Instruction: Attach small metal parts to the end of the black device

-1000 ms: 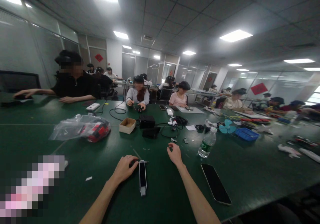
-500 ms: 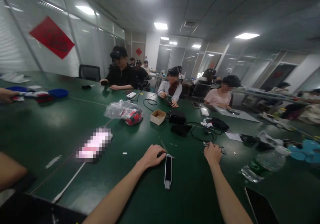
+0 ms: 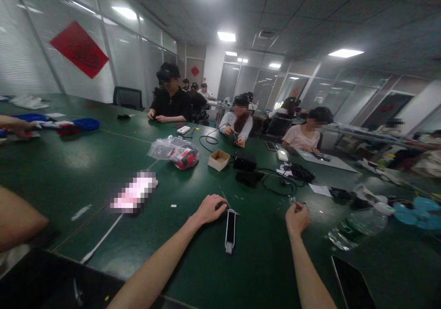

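Note:
My left hand is curled, with thumb and fingertips closed at the far end of a slim black strip in a white frame. The strip lies on the green table, its pale end towards me. A thin rod or blade shows beyond my fingertips, too faint to name. To the right, my right hand is closed just over the table, with fingers and thumb pinched together. Small metallic bits show at its fingertips; which of them it holds, I cannot make out.
Ahead are an open cardboard box, a plastic bag with red-and-black contents, a black box and cables. On the right are a water bottle and a dark phone. A blurred lit screen lies left. Other people sit around the table.
My right hand has drawn its fingers together into a pinch over the small bits. My left hand and the strip have shifted slightly left together. The camera view has turned a little.

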The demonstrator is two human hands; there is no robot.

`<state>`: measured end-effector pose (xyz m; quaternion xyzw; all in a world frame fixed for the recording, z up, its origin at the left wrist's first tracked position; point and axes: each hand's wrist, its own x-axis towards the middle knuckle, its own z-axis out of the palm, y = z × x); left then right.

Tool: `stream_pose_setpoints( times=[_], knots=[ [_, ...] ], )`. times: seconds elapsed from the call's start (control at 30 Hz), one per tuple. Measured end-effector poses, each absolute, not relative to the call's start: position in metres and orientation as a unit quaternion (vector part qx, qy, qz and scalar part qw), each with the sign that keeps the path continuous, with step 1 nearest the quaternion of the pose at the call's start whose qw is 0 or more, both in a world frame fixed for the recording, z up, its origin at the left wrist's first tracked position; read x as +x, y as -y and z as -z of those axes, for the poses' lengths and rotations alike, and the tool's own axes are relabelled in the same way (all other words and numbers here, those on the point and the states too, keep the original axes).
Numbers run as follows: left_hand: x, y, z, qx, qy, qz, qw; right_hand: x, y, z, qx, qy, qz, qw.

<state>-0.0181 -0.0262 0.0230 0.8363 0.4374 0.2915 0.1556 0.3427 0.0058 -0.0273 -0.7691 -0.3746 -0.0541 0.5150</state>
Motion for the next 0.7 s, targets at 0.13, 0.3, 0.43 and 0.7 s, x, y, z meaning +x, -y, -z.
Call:
stream_pose_setpoints(
  times=[0.13,0.3,0.43,0.7],
  knots=[
    [-0.018,0.026,-0.022,0.826,-0.448,-0.309,0.147,0.323,0.013,0.025,-0.748,0.314,-0.005,0.585],
    [-0.02,0.024,-0.019,0.811,-0.457,-0.333,0.152,0.278,0.024,0.011,-0.675,0.354,-0.104,0.639],
    [-0.022,0.021,-0.017,0.806,-0.456,-0.345,0.151,0.23,0.031,-0.001,-0.598,0.423,-0.202,0.65],
    [-0.011,0.03,-0.021,0.801,-0.43,-0.381,0.168,0.166,0.058,-0.012,-0.505,0.545,-0.304,0.597]
  ],
)
